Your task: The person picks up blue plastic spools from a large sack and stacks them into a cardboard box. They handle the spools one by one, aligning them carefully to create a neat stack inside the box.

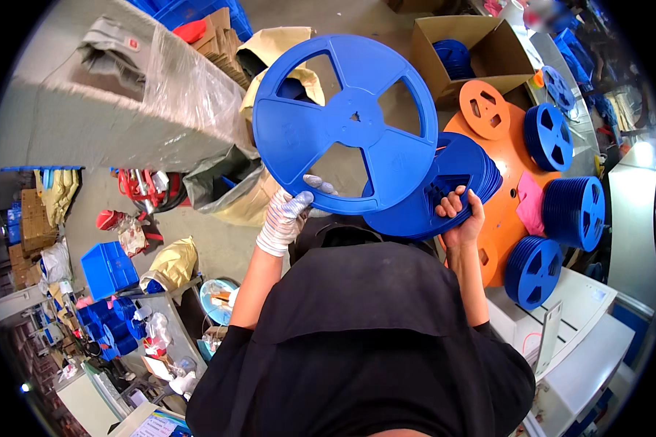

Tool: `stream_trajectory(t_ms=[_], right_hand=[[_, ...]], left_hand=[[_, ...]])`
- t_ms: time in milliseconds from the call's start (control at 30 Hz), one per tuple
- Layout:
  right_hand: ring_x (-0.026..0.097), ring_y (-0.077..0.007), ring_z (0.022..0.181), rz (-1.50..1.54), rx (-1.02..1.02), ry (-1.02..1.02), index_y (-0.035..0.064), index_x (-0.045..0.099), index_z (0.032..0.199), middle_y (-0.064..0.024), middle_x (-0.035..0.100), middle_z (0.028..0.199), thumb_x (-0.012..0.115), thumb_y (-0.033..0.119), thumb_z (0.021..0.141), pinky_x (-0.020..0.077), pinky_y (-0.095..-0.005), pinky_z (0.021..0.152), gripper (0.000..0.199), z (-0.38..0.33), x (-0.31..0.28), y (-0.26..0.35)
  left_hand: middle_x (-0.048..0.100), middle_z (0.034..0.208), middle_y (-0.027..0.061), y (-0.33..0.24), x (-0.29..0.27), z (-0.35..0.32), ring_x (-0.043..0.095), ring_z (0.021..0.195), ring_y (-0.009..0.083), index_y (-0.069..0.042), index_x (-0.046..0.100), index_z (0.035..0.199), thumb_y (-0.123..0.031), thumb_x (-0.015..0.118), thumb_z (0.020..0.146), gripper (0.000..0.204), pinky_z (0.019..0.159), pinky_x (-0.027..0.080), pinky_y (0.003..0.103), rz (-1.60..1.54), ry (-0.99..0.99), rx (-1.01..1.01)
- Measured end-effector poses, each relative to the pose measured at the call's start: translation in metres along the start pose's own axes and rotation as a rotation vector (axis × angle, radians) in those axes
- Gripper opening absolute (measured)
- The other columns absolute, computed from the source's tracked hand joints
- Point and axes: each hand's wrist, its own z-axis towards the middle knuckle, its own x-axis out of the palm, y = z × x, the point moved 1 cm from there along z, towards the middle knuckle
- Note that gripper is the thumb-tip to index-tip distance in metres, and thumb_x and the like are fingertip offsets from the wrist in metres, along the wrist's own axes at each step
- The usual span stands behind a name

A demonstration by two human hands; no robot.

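My left hand (288, 216), in a white knit glove, pinches the lower rim of a large blue plastic reel (345, 122) with three cut-out windows, held up flat in front of me. Bare, my right hand (461, 215) grips the edge of a stack of several blue reels (444, 186) tilted just right of and behind the single reel. The two overlap slightly at the single reel's lower right rim.
To the right lie large orange reels (504, 156) with stacks of smaller blue reels (574, 213) on them. An open cardboard box (471, 52) holding blue reels stands behind. Plastic-wrapped bundles (182, 87), brown bags and blue bins (108, 267) sit at left.
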Motion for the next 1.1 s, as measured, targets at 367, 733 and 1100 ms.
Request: stream_trajectory(t_ms=[367, 733, 1100], right_hand=[[0.042, -0.0126, 0.054, 0.097, -0.314, -0.235, 0.0076, 0.056, 0.088, -0.0007, 0.043, 0.060, 0.053, 0.025, 0.088, 0.0396, -0.0300, 0.058, 0.018, 0.143, 0.047, 0.024], [0.042, -0.0134, 0.052, 0.224, -0.669, -0.508, 0.0088, 0.057, 0.088, -0.0008, 0.044, 0.059, 0.053, 0.026, 0.086, 0.0403, -0.0312, 0.057, 0.017, 0.213, 0.103, 0.030], [0.040, -0.0116, 0.054, 0.307, -0.887, -0.526, 0.0084, 0.054, 0.093, 0.0007, 0.040, 0.061, 0.052, 0.026, 0.088, 0.0364, -0.0294, 0.058, 0.018, 0.304, 0.089, 0.116]], left_hand=[[0.062, 0.109, 0.0154, -0.054, -0.052, 0.270, 0.062, 0.102, 0.0268, -0.002, 0.053, 0.115, -0.006, 0.054, 0.091, 0.024, 0.084, 0.055, 0.039, 0.245, 0.038, -0.206], [0.065, 0.099, 0.0067, -0.027, -0.005, 0.606, 0.062, 0.093, 0.0142, -0.001, 0.057, 0.110, 0.003, 0.048, 0.090, 0.022, 0.080, 0.051, 0.027, 0.784, 0.402, -0.269], [0.065, 0.107, 0.0106, 0.005, 0.080, 0.790, 0.064, 0.099, 0.0250, -0.007, 0.056, 0.115, -0.011, 0.061, 0.088, 0.028, 0.084, 0.055, 0.042, 0.561, 0.574, -0.603]])
